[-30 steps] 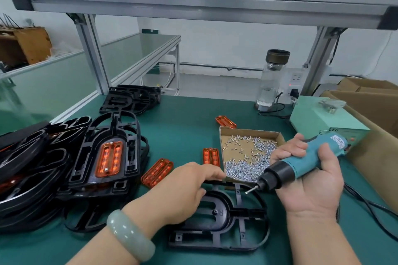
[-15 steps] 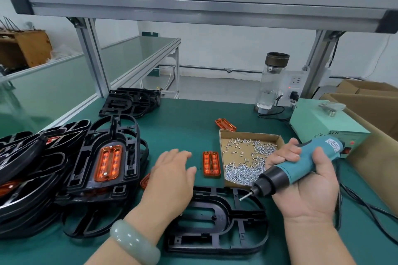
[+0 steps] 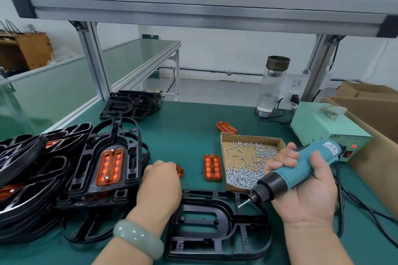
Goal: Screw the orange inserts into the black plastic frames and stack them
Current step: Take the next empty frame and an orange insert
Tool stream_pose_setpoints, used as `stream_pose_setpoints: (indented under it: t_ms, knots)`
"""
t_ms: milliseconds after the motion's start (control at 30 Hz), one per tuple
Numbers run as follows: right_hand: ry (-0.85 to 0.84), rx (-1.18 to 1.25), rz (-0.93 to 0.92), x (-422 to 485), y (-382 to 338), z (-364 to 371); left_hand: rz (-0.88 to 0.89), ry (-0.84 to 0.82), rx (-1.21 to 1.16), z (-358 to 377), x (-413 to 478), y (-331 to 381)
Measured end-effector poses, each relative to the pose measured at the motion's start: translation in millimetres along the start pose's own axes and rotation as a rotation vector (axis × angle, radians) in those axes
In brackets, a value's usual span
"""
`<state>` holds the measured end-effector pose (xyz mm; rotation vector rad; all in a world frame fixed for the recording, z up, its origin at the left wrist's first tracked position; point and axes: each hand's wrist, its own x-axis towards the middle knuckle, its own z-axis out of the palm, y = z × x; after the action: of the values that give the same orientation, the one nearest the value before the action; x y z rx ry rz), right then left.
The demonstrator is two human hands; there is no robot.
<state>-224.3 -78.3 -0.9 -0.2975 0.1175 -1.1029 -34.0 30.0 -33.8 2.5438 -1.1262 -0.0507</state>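
One wide-angle head camera looks forward and down at the workbench [image 3: 183, 135], close above the left hand [image 3: 160, 187] and right hand [image 3: 308, 198]. It hides the left fingers, seemingly curled on an orange insert [image 3: 179, 171], yet shows right fingers [image 3: 285, 156] round the electric screwdriver [image 3: 288, 178].

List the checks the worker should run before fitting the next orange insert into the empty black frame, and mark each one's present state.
1. Empty black frame lies before the worker: ok.
2. Insert seated in it: not ok, opening bare.
3. Left hand grips the orange insert: cannot tell, hand covers most of it.
4. Right hand holds the screwdriver: ok.
5. Screws in the cardboard box: ok.
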Motion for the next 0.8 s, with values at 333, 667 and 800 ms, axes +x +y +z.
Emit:
stream_pose_setpoints:
  t_ms: [333,667,800]
  knots:
    - [0.019,-0.008,-0.002,-0.1,0.0,-2.0,0.23,0.282,-0.6,-7.3,-21.9,12.5]
    - [0.002,-0.004,0.013,0.6,0.7,-3.6,0.42,0.326,-0.738,-15.3,-39.0,16.5]
    - [0.0,0.003,0.013,1.0,0.7,-4.9,0.408,0.31,-0.773,-14.7,-39.1,16.0]
